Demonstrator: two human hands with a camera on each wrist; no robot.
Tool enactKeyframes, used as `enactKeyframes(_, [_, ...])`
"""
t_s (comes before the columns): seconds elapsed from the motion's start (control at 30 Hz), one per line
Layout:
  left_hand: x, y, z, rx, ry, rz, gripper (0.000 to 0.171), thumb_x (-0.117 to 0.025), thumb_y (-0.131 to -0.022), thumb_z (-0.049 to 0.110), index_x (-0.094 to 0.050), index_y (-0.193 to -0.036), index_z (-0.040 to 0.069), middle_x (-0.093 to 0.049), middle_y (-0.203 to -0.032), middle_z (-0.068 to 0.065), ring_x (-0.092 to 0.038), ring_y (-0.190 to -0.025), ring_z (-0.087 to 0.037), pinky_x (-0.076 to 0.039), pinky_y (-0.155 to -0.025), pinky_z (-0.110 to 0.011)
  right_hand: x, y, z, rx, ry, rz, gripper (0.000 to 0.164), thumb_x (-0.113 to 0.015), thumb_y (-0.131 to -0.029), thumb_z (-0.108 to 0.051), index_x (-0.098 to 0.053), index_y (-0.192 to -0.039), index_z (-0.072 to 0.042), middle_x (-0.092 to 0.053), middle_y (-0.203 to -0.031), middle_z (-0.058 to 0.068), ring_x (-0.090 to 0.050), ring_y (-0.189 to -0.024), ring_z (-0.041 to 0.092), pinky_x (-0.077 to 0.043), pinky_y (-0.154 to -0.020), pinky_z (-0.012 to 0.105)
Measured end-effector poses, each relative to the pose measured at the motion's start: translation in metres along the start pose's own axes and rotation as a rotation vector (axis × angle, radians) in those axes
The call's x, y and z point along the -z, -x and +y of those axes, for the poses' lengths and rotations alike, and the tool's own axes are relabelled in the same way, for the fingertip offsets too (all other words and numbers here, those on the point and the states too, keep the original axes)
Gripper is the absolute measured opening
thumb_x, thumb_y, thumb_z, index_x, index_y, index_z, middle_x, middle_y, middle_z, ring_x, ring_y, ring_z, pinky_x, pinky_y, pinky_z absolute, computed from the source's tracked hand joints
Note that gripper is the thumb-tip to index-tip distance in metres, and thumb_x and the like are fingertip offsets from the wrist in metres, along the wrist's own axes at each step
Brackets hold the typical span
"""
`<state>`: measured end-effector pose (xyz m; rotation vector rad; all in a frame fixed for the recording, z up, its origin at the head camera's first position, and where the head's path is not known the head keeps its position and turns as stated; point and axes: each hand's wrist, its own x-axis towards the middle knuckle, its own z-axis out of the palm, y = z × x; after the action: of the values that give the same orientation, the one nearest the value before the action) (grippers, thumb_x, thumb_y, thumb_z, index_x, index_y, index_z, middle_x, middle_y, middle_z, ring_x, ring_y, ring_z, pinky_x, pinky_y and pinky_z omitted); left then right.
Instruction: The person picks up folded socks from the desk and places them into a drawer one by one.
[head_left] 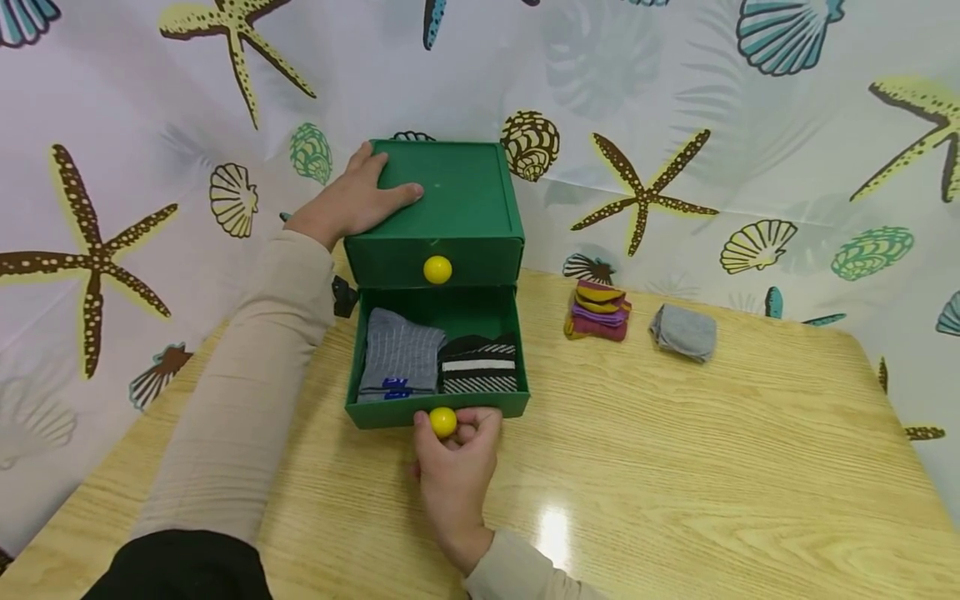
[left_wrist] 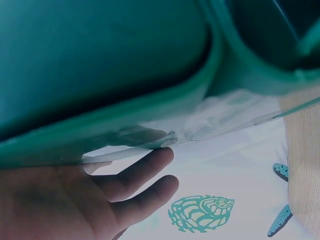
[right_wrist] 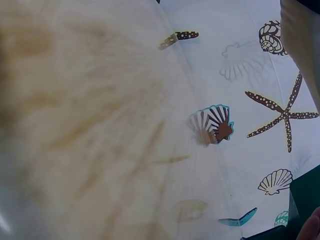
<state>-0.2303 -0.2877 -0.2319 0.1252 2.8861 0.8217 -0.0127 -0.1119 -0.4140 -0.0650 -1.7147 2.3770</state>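
A green two-drawer box [head_left: 450, 192] stands at the back of the table. Its lower drawer [head_left: 360, 415] is pulled out, holding folded grey ribbed socks [head_left: 402, 350] on the left and black-and-white patterned socks [head_left: 480, 364] on the right. My left hand [head_left: 360, 198] rests on the box's top left edge, thumb across the top; the left wrist view shows its fingers [left_wrist: 147, 172] extended along the side. With thumb and fingers, my right hand [head_left: 457, 475] pinches the lower drawer's yellow knob [head_left: 442, 422]. Another yellow knob [head_left: 437, 269] sits on the closed upper drawer.
To the right of the box lie a folded purple-and-mustard sock bundle [head_left: 598, 312] and a folded grey sock bundle [head_left: 684, 332] on the wooden table [head_left: 675, 467]. A small black object [head_left: 344, 297] is by the box's left side. Behind hangs a seashell-print cloth [head_left: 450, 83].
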Motion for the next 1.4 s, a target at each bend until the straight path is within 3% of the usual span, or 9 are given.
enactKeyframes(0.2, [0.000, -0.001, -0.003, 0.000, -0.001, -0.001, 0.092, -0.038, -0.103, 0.059, 0.006, -0.161, 0.003, 0.025, -0.164, -0.013, 0.009, -0.152, -0.037, -0.010, -0.119, -0.058, -0.001, -0.003, 0.003, 0.010, 0.049, 0.011, 0.043, -0.081, -0.085, -0.008, -0.040, -0.101, -0.003, -0.061, -0.077, 0.008, -0.052, -0.045, 0.015, -0.050, -0.042, 0.026])
enactKeyframes(0.53, [0.000, -0.002, -0.006, -0.005, -0.004, -0.003, 0.092, -0.038, -0.103, 0.059, 0.007, -0.161, 0.004, 0.025, -0.164, -0.013, 0.009, -0.152, -0.037, -0.010, -0.119, -0.058, -0.005, -0.014, 0.003, 0.070, 0.156, 0.050, 0.041, -0.082, -0.082, -0.009, -0.045, -0.098, -0.005, -0.061, -0.077, 0.005, -0.056, -0.061, 0.012, -0.051, -0.057, 0.023])
enactKeyframes(0.97, [0.000, -0.002, -0.006, -0.011, -0.006, -0.002, 0.092, -0.037, -0.103, 0.060, 0.007, -0.161, 0.004, 0.026, -0.164, -0.012, 0.011, -0.152, -0.036, -0.009, -0.119, -0.058, -0.014, -0.036, 0.008, 0.042, 0.060, 0.016, 0.043, -0.082, -0.084, -0.010, -0.042, -0.100, -0.006, -0.061, -0.076, 0.008, -0.053, -0.045, 0.019, -0.049, -0.042, 0.027])
enactKeyframes(1.4, [-0.002, -0.004, -0.005, -0.005, -0.008, 0.009, 0.092, -0.038, -0.102, 0.061, 0.006, -0.162, 0.006, 0.025, -0.165, -0.011, 0.011, -0.152, -0.034, -0.009, -0.119, -0.057, -0.022, -0.066, 0.012, 0.038, 0.097, -0.006, 0.044, -0.083, -0.086, -0.020, -0.044, -0.103, -0.008, -0.062, -0.078, 0.008, -0.056, -0.050, 0.022, -0.055, -0.049, 0.033])
